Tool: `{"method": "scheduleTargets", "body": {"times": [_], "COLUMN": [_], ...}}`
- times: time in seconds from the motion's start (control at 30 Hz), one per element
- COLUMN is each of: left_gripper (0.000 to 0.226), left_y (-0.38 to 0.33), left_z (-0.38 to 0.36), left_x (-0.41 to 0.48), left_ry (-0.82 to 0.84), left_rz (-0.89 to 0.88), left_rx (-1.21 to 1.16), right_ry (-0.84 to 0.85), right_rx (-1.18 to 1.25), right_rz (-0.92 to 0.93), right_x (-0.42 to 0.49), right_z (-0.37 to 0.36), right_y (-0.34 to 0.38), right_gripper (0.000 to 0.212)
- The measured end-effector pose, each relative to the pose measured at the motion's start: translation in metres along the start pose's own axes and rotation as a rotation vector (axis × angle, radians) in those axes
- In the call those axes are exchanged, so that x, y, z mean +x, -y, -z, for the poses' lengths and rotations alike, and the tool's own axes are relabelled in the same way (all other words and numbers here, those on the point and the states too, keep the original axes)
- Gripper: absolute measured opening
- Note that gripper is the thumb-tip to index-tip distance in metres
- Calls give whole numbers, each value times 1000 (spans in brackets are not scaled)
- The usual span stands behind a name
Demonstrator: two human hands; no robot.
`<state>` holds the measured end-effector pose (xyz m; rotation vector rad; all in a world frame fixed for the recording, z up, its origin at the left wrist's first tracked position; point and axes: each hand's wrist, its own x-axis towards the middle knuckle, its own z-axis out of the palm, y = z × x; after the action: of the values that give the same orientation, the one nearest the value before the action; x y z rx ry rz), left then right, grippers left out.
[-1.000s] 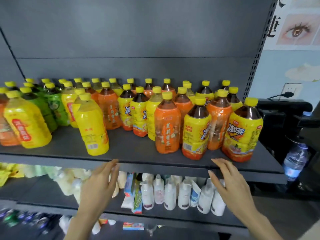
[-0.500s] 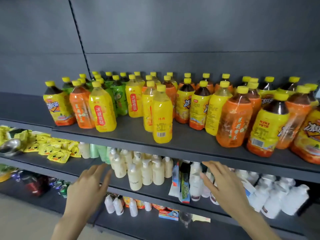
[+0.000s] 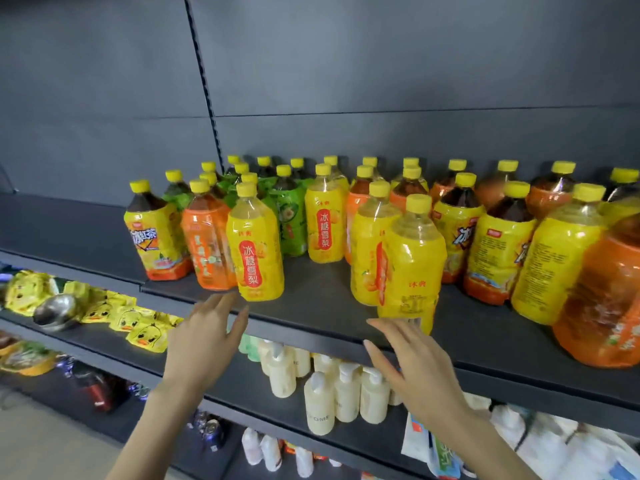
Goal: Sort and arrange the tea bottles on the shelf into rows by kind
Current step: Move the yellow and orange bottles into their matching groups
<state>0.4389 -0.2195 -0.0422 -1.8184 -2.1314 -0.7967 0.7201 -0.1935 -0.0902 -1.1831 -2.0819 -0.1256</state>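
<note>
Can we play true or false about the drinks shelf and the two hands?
1. Every tea bottle in view has a yellow cap. True.
2. The left hand grips a bottle. False: it is open and holds nothing.
3. The green bottles stand at the very front. False: they stand toward the back, behind other bottles.
4. Cream pump bottles stand on the shelf below. True.
5. The right hand holds nothing. True.
</note>
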Motion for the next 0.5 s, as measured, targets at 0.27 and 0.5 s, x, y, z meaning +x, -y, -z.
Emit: {"method": "scheduleTargets", "body": {"times": [0.27, 0.5], "left_gripper": [59, 95], "left_y": [50, 78], "left_z": [-24, -49], "left_x": [66, 124], "left_ry": [-58, -92], "left_rz": [105, 164], "left_rx": [-137, -507], "right_ry": [83, 181], "right_rx": [33, 189], "right_rz": [40, -122], "right_x": [77, 146], "right_z": [-48, -90], "right_y": [36, 61], "right_gripper": [43, 63]}}
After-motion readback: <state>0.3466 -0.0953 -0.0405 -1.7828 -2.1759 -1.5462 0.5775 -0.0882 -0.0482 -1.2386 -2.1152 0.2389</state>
